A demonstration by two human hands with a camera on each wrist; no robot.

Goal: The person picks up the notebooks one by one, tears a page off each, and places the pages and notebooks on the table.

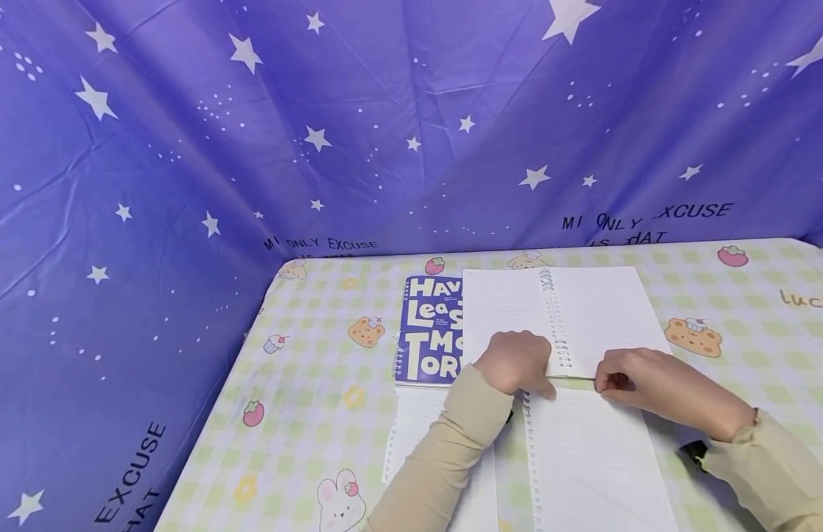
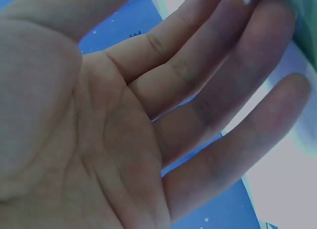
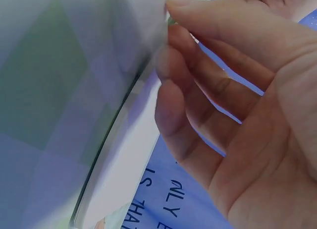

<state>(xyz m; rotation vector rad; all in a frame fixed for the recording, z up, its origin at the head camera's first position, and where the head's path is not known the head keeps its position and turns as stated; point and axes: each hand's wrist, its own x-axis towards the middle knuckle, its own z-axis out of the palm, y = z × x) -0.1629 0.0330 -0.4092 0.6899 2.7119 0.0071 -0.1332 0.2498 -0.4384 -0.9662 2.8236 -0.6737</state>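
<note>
A lined loose sheet of paper (image 1: 594, 451) with punched holes down its left side lies just below an open spiral notebook (image 1: 604, 310). My left hand (image 1: 518, 362) pinches the sheet near its top left corner, thumb uppermost in the head view. At the top edge, further right, my right hand (image 1: 640, 380) pinches the same sheet between thumb and fingertips. The right wrist view shows the thumb (image 3: 218, 23) against the paper's edge. In the left wrist view the fingers (image 2: 213, 85) reach toward the paper; the thumb's tip is out of sight there.
A blue spiral notebook (image 1: 428, 332) with large white letters lies partly under the open one. Another punched sheet (image 1: 411, 428) lies below it, partly hidden by my left sleeve. The checked tablecloth (image 1: 305, 384) meets a purple starred curtain (image 1: 385, 162) behind.
</note>
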